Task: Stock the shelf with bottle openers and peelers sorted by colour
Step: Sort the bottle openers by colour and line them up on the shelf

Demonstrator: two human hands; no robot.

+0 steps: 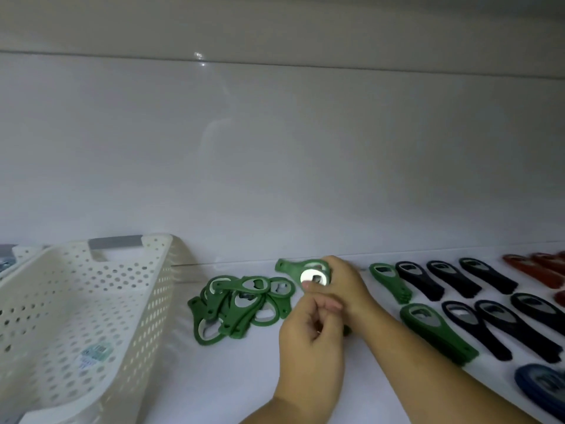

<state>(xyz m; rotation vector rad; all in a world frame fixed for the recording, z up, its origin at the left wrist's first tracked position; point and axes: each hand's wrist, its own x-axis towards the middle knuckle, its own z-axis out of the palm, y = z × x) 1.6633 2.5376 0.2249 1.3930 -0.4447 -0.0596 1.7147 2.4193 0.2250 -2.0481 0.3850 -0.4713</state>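
Observation:
My right hand (345,281) grips a couple of green bottle openers (301,269) just above the white shelf (232,377); their handles point up and left. My left hand (310,335) is curled right below, and one fingertip pinches the metal-ringed head of the front opener. A loose pile of green openers (241,304) lies to the left of both hands. To the right lie stacked green openers (389,281) (437,335), then rows of dark navy ones (452,278), red ones (533,269) at the far right and blue ones (541,390) near the front edge.
A cream perforated plastic basket (76,316) stands on the shelf at the left, with another container (9,258) behind it. The glossy white back wall (275,163) rises close behind the openers, and the shelf above (275,29) hangs overhead.

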